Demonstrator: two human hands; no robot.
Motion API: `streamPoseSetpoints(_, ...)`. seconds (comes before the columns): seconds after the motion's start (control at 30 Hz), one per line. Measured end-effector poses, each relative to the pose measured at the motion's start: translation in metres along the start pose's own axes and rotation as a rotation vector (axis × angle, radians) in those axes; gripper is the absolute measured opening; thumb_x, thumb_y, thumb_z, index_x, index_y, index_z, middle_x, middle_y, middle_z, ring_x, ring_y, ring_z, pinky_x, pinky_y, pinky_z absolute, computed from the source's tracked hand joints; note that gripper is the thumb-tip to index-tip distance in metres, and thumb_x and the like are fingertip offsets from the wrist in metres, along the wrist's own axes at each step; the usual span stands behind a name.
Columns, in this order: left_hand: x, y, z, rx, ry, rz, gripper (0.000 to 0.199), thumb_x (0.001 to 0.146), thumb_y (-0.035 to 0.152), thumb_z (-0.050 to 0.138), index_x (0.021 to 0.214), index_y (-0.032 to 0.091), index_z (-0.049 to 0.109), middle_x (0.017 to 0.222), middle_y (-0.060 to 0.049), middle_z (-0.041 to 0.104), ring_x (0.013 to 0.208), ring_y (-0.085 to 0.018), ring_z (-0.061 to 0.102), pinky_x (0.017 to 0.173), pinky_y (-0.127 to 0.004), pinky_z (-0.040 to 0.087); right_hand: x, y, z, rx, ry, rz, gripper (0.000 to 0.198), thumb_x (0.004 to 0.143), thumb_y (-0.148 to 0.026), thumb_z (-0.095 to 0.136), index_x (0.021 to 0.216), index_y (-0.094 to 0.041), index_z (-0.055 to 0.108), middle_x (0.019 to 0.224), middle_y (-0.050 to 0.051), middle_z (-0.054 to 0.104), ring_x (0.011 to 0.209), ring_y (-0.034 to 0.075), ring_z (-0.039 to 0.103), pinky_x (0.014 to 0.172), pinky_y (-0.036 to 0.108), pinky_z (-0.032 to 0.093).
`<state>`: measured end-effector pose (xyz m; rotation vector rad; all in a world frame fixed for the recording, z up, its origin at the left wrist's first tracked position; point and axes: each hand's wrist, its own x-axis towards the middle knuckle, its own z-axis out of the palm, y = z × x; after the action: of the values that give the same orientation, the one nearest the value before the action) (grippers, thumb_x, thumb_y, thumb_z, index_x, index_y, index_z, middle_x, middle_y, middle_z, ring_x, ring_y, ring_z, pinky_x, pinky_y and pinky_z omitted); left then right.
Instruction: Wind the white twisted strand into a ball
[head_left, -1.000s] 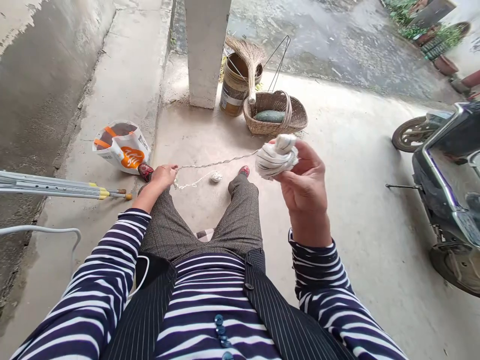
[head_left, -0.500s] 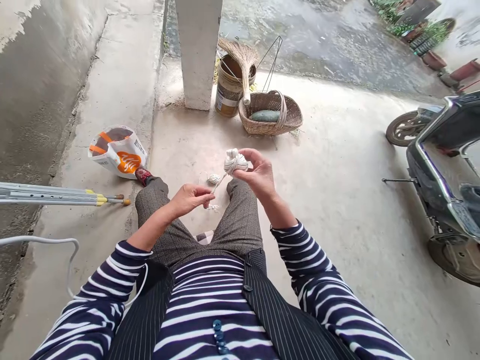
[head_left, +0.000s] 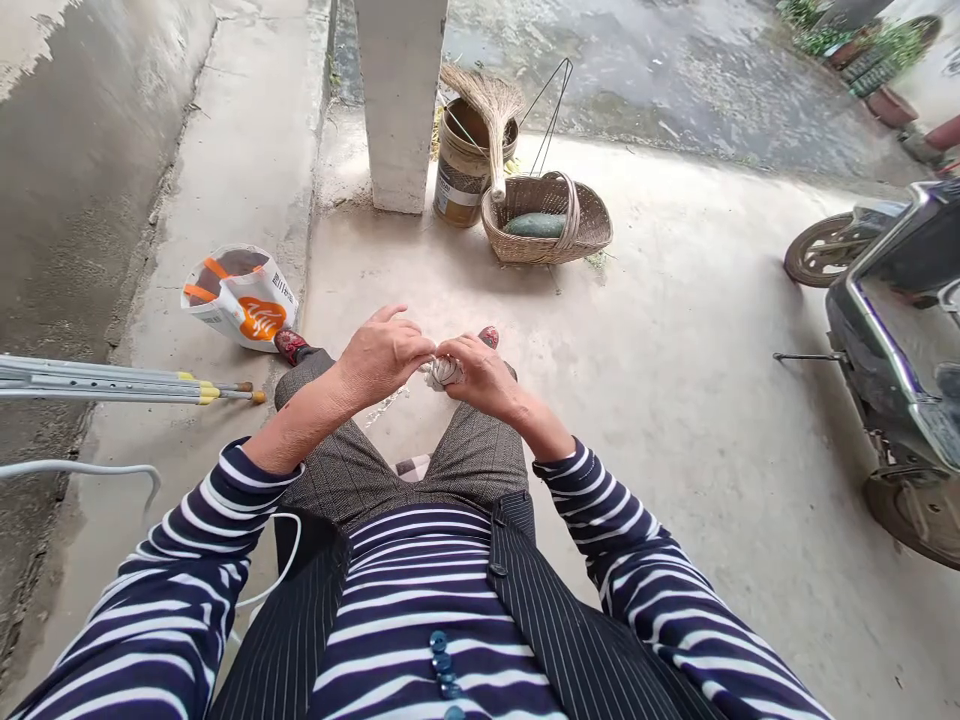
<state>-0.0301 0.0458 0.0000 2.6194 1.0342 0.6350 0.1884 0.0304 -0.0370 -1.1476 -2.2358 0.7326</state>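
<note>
My right hand is closed around a small ball of white string, held between my knees in front of me. My left hand meets it from the left, thumb and forefinger pinched together at the string beside the ball. The fingertips of both hands nearly touch, so the exact strand in the pinch is partly hidden. Below my left hand, a loose bit of white string shows against the floor.
A white and orange bag stands by my left foot. Grey crutches reach in from the left. Ahead are a pillar, a bucket with a broom, and a wicker basket holding a green gourd. A scooter stands right.
Both hands have come together. My right hand has lowered the ball toward me and turned over it, while my left hand has moved up, its back now facing up.
</note>
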Motion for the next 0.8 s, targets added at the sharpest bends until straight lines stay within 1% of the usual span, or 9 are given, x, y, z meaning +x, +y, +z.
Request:
streamPoseSetpoints(0.07, 0.003, -0.005, 0.004, -0.040, 0.004, -0.006, 0.026, 0.099, 0.027, 0.054, 0.090, 0.021, 0.078, 0.087, -0.004, 0.078, 0.084, -0.019, 0.071, 0.113, -0.047, 0.042, -0.003, -0.004, -0.001, 0.109, -0.009, 0.037, 0.039, 0.066, -0.005, 0.069, 0.102, -0.020, 0.063, 0.096, 0.004, 0.069, 0.090, 0.021, 0.060, 0.081, 0.034, 0.050)
streamPoseSetpoints(0.13, 0.004, -0.011, 0.010, -0.110, 0.011, -0.064, 0.025, 0.097, 0.026, 0.056, 0.089, 0.021, 0.079, 0.085, -0.004, 0.079, 0.083, -0.019, 0.070, 0.107, -0.042, 0.046, -0.007, -0.007, -0.003, 0.256, -0.009, 0.083, 0.040, 0.066, -0.008, 0.069, 0.104, -0.020, 0.062, 0.100, 0.003, 0.068, 0.088, 0.018, 0.061, 0.077, 0.031, 0.051)
streamPoseSetpoints(0.2, 0.001, -0.017, 0.018, -0.218, 0.008, -0.152, 0.024, 0.094, 0.028, 0.058, 0.089, 0.020, 0.081, 0.083, -0.005, 0.079, 0.081, -0.019, 0.069, 0.093, -0.035, 0.051, -0.010, -0.012, -0.004, 0.419, 0.004, 0.119, 0.042, 0.066, -0.010, 0.069, 0.105, -0.020, 0.062, 0.104, 0.003, 0.068, 0.093, 0.018, 0.063, 0.076, 0.029, 0.053)
streamPoseSetpoints(0.3, -0.004, -0.021, 0.030, -0.465, -0.019, -0.282, 0.030, 0.091, 0.035, 0.059, 0.090, 0.017, 0.082, 0.084, -0.006, 0.079, 0.077, -0.019, 0.069, 0.072, -0.026, 0.050, -0.013, -0.017, -0.003, 0.621, 0.046, 0.166, 0.044, 0.064, -0.013, 0.072, 0.107, -0.020, 0.064, 0.108, 0.004, 0.069, 0.102, 0.020, 0.066, 0.078, 0.028, 0.056)
streamPoseSetpoints(0.37, -0.008, -0.018, 0.037, -0.614, -0.037, -0.338, 0.034, 0.089, 0.039, 0.058, 0.089, 0.015, 0.082, 0.083, -0.004, 0.079, 0.076, -0.019, 0.069, 0.068, -0.024, 0.049, -0.013, -0.019, -0.001, 0.719, 0.072, 0.197, 0.046, 0.063, -0.015, 0.076, 0.107, -0.020, 0.066, 0.109, 0.004, 0.070, 0.103, 0.020, 0.067, 0.079, 0.028, 0.057)
streamPoseSetpoints(0.43, -0.011, -0.014, 0.043, -0.682, -0.042, -0.373, 0.036, 0.087, 0.041, 0.056, 0.087, 0.015, 0.082, 0.078, -0.002, 0.077, 0.074, -0.019, 0.068, 0.067, -0.024, 0.049, -0.013, -0.021, 0.002, 0.801, 0.095, 0.230, 0.048, 0.061, -0.018, 0.080, 0.108, -0.020, 0.069, 0.109, 0.004, 0.071, 0.101, 0.020, 0.067, 0.080, 0.029, 0.057)
streamPoseSetpoints(0.6, -0.020, -0.004, 0.049, -0.618, -0.063, -0.444, 0.035, 0.088, 0.039, 0.054, 0.073, 0.016, 0.076, 0.066, 0.000, 0.070, 0.066, -0.016, 0.063, 0.065, -0.023, 0.044, -0.014, -0.020, 0.006, 0.848, 0.175, 0.408, 0.047, 0.059, -0.022, 0.083, 0.105, -0.019, 0.072, 0.100, 0.003, 0.074, 0.088, 0.018, 0.067, 0.078, 0.029, 0.055)
streamPoseSetpoints(0.7, -0.027, 0.004, 0.049, -0.580, -0.110, -0.441, 0.034, 0.088, 0.037, 0.054, 0.066, 0.016, 0.070, 0.066, -0.002, 0.070, 0.065, -0.016, 0.062, 0.066, -0.023, 0.043, -0.013, -0.016, 0.009, 0.907, 0.201, 0.463, 0.057, 0.056, -0.023, 0.083, 0.112, -0.020, 0.072, 0.106, 0.004, 0.075, 0.095, 0.021, 0.068, 0.083, 0.031, 0.054)
streamPoseSetpoints(0.8, -0.035, 0.012, 0.045, -0.536, -0.133, -0.451, 0.033, 0.088, 0.034, 0.052, 0.063, 0.017, 0.065, 0.062, -0.001, 0.066, 0.063, -0.014, 0.058, 0.064, -0.022, 0.040, -0.010, -0.007, 0.012, 0.873, 0.248, 0.487, 0.055, 0.058, -0.025, 0.082, 0.112, -0.019, 0.072, 0.103, 0.004, 0.075, 0.095, 0.021, 0.068, 0.085, 0.032, 0.053)
